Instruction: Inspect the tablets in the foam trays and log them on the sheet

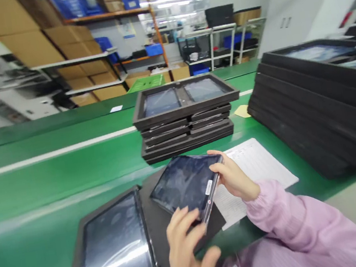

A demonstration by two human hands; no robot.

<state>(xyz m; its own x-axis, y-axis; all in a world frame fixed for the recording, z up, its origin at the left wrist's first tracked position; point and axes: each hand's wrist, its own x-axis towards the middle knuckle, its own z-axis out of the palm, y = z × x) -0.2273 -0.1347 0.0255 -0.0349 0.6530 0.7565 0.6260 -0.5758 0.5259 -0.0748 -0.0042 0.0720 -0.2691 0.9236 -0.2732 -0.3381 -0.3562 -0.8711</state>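
A dark tablet-like screen panel (183,181) in clear film, with a small white label near its right edge, is tilted above a black foam tray (158,239). My right hand (232,174) grips its right corner, thumb on the face and fingers behind. At the lower edge of the panel, my left hand (188,248) has its fingers spread; whether the fingertips touch the film I cannot tell. A second film-covered screen panel (115,250) lies on the left part of the foam tray.
Beyond the tray is a stack of black foam trays (187,138) with panels in the top one. A taller foam stack (316,117) stands at right. Printed sheets (259,166) and a yellow slip (242,111) lie on the green bench (17,197). Shelves with cartons (73,37) are behind.
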